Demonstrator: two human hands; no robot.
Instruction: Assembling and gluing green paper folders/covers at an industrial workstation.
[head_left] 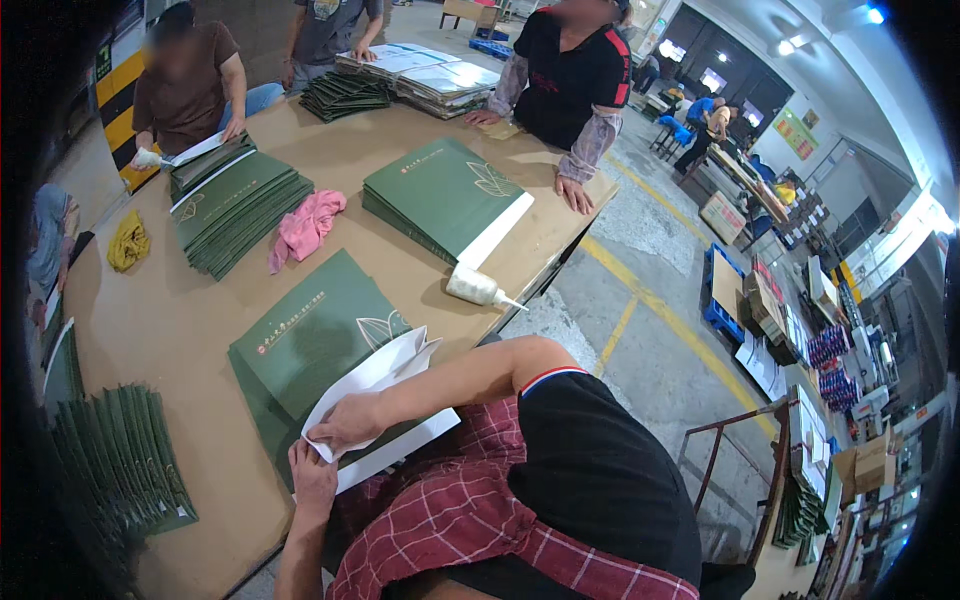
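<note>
Tabletop (195, 345) lies open left of the near bag (295, 365) (a bottle (472, 286) obstructs its upper right).

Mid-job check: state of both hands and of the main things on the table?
White paper: bent upward
Left hand: at the white paper's edge
Right hand: on the white paper
Near green sheets: overlapping
White bottle: lying on its side
Green stack beside it: edges offset
Pink cloth: crumpled
Yellow cloth: crumpled
Lower-left green pieces: fanned out

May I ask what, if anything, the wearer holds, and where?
Green bag, by the left end of its white flap, in left hand and right hand.
</note>
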